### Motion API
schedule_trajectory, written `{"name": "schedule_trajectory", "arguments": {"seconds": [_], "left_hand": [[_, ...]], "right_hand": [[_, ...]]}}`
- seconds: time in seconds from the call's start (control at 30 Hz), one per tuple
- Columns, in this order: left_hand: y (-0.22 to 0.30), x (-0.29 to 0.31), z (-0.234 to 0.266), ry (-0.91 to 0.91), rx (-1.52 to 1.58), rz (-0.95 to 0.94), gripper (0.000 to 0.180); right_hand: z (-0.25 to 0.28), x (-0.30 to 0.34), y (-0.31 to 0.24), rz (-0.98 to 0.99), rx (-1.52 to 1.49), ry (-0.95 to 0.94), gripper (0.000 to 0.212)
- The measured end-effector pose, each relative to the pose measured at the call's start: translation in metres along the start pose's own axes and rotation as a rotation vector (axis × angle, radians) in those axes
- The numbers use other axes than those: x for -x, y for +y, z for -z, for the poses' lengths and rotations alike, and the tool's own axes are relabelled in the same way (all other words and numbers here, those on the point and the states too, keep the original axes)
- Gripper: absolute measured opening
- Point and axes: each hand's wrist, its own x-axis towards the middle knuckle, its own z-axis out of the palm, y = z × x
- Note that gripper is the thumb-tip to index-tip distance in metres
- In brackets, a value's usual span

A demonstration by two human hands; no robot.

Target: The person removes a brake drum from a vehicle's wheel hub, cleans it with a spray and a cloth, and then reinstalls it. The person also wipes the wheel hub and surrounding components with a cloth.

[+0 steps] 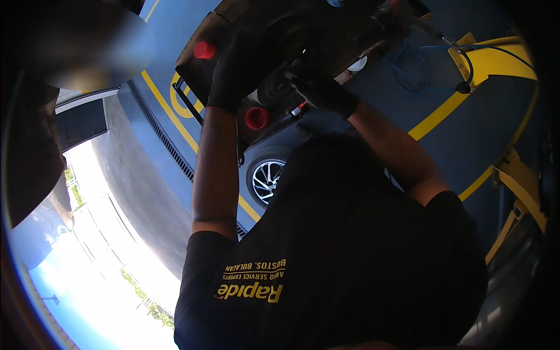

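Observation:
Both of my hands wear black gloves over a dark bench or cart. My left hand (pixel 229 79) reaches up along the left side of a dark, round part (pixel 277 81), probably metal. Its fingers melt into the shadow, so their grip is hidden. From the right, my right hand (pixel 324 93) comes in at the near side of the same part. Its fingers are drawn together close to the part's edge, around something too dark to name. A red, round cup-like thing (pixel 256 118) sits just below the part, and a red cap-like piece (pixel 204 50) lies left of my left hand.
The bench (pixel 189 55) has a dark brown edge. A small orange-and-white item (pixel 298 109) lies by my right wrist. Below is a wheel with a silver rim (pixel 267 181). Yellow lift arms (pixel 501 61) and a coiled blue hose (pixel 408 70) are at right; a floor drain grate (pixel 157 125) runs left.

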Motion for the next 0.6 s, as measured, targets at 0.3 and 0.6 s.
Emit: {"name": "schedule_trajectory", "arguments": {"seconds": [0.3,0.6], "left_hand": [[0.022,-0.024,0.005,-0.101,0.126,0.274,0.03],[0.044,0.101,-0.024,-0.109,0.603,0.744,0.054]], "right_hand": [[-0.019,-0.007,0.011,-0.156,-0.693,0.106,0.028],[-0.026,-0.014,-0.039,-0.047,-0.869,0.469,0.022]]}}
